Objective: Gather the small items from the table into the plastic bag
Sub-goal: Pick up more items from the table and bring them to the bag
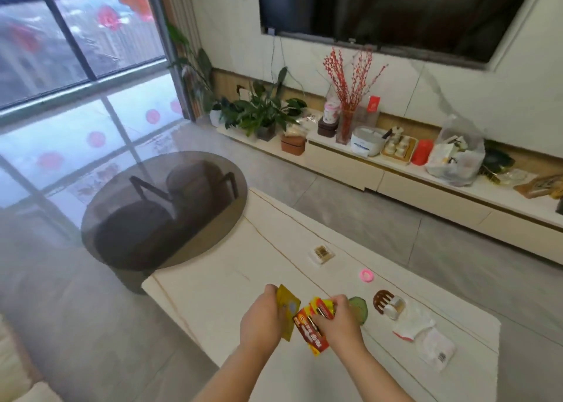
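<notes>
While both forearms reach over the near edge of the white table [213,295], the left hand [262,319] grips a yellow packet [287,307], fingers curled round its left side. Just right of it, the right hand [341,322] clamps a red and yellow battery pack [310,331], fingers curled over its upper end; the pack's lower end projects toward the near edge. The two packets touch or overlap between the hands. Partly hidden behind the right hand lies a round green item [361,308]. Further right sit a brown hair claw [381,301] and, touching it, a white tape roll [395,307]. Near the right edge lies a crumpled white plastic bag [426,337], flat on the surface. Toward the far edge rest a small white wrapped snack [322,254] and a pink ring [366,275], well apart from the hands.
</notes>
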A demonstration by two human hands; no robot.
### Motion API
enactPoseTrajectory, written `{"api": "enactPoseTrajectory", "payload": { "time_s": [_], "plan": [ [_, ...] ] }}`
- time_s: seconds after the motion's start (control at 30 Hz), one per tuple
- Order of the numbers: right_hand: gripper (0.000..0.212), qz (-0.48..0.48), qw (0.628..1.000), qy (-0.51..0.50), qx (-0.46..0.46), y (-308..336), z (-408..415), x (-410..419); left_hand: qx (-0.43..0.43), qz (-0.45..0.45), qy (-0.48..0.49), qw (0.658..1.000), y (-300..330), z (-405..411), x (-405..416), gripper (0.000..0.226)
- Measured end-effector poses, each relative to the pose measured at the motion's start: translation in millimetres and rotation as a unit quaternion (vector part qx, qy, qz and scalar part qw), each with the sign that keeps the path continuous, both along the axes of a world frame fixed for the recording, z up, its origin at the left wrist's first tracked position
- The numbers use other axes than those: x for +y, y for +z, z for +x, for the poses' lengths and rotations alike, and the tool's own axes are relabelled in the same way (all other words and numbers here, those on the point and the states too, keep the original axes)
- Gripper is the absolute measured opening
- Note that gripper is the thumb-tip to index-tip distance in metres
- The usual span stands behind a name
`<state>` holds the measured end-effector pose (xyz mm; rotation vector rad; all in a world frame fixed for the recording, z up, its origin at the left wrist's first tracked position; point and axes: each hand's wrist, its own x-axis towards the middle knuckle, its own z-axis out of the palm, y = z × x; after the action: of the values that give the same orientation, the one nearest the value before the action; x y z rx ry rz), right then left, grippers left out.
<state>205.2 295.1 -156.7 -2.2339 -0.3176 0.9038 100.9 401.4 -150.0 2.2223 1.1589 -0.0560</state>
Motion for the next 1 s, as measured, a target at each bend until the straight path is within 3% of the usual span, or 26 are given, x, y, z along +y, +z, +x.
{"api": "enactPoseTrajectory", "payload": {
  "time_s": [0.23,0.47,1.0],
  "plan": [
    [0.036,0.045,0.992,0.094,-0.074,68,-68,127,-0.062,0.040,0.092,0.993,66,-81,103,0.024],
    [0.037,0.067,0.967,0.215,-0.121,103,-171,240,-0.070,0.109,0.196,0.972,102,-184,195,0.019],
    [0.035,0.158,0.803,0.534,-0.210,151,-329,450,0.027,0.202,0.416,0.886,154,-384,336,0.018]
  ]
}}
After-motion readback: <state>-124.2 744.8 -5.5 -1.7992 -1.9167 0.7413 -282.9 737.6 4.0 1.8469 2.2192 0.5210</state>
